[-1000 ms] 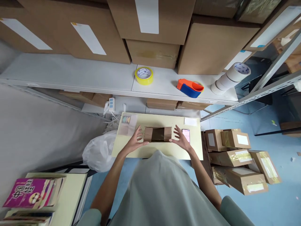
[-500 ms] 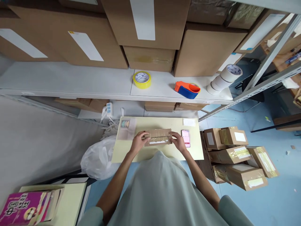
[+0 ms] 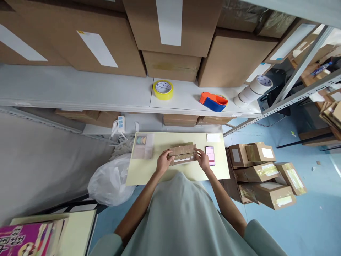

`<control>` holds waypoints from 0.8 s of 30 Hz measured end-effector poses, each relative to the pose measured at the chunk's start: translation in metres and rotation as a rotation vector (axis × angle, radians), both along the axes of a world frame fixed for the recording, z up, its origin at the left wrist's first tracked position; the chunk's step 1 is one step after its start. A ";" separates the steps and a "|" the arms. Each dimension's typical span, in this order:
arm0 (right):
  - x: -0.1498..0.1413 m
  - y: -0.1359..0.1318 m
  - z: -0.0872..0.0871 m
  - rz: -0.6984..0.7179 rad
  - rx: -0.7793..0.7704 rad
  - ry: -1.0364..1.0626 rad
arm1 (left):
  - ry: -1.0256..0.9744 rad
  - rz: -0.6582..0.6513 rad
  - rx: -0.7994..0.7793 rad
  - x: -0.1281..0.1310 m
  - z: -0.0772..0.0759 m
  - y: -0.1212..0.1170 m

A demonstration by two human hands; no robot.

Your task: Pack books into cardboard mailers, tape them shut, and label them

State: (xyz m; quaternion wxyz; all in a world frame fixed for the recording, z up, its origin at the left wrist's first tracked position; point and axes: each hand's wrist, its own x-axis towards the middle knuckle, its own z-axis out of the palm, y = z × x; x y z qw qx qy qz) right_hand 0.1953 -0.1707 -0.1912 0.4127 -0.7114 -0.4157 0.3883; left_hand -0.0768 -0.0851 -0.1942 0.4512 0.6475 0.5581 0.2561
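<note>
A small brown cardboard box [image 3: 183, 153] with its flaps closed sits on the pale yellow table [image 3: 149, 170] in front of me. My left hand [image 3: 163, 163] grips its left end and my right hand [image 3: 203, 159] grips its right end, fingers curled over the top. A pink phone [image 3: 210, 155] lies just right of my right hand. A clear packet [image 3: 143, 145] rests at the table's far left, a white label [image 3: 213, 137] at its far right.
On the white shelf [image 3: 80, 89] behind the table stand a yellow tape roll [image 3: 163, 89], an orange-blue tape dispenser [image 3: 214, 101] and white tape rolls [image 3: 253, 90]. Large cartons [image 3: 170, 25] fill the shelf. Taped parcels [image 3: 263, 174] pile at right, a white bag [image 3: 110, 181] at left.
One second ago the box was open with both hands spread beside it. The flaps are now folded shut and both hands clasp the box ends.
</note>
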 end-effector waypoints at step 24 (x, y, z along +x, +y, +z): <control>-0.048 0.029 0.062 0.181 -0.004 -0.423 | 0.039 0.150 -0.002 -0.026 0.013 0.026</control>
